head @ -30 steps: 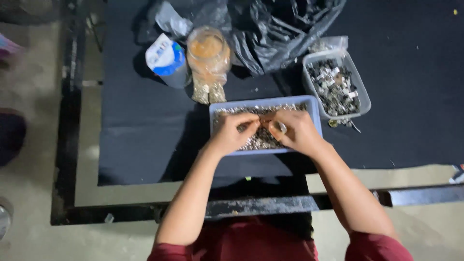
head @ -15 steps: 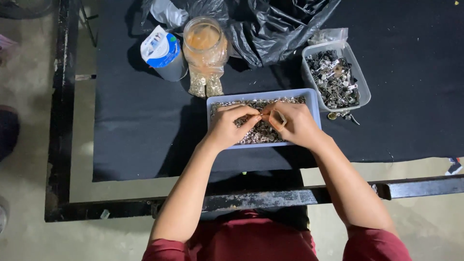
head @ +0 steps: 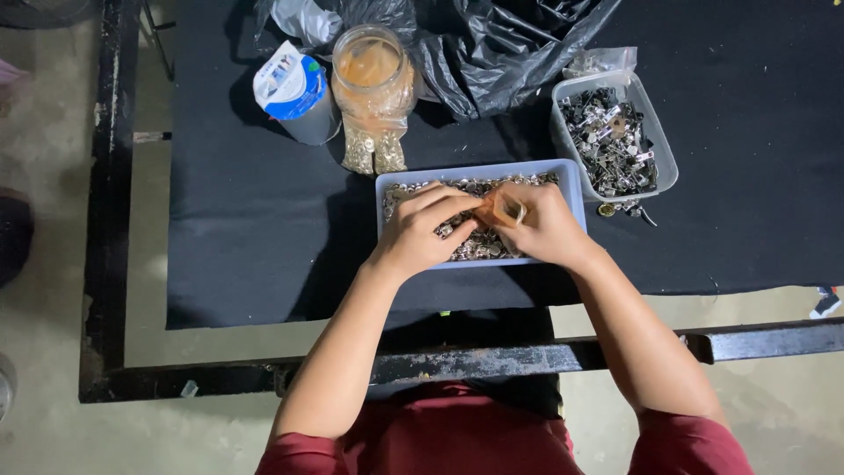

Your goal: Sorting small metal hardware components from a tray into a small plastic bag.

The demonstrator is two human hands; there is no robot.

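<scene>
A shallow blue tray point(head: 570, 178) full of small silvery metal parts point(head: 466, 248) lies on the black table cover. Both hands hover over it. My left hand point(head: 424, 230) has its fingertips pinched on a small orange-brown piece point(head: 489, 209) between the hands. My right hand point(head: 543, 225) pinches the same piece from the other side, with a small metal bit at its fingertips. The hands meet over the middle of the tray and hide much of its contents.
A clear tub point(head: 659, 149) of metal clips stands to the right. A clear jar point(head: 373, 77) with a bag of brass parts point(head: 373, 151), a blue-and-white can point(head: 292, 91) and a black plastic bag point(head: 492, 44) lie behind. A black metal frame bar point(head: 492, 359) runs along the near edge.
The hands stay over the tray, working the small piece between their fingertips; the view has shifted slightly. Nothing else has moved.
</scene>
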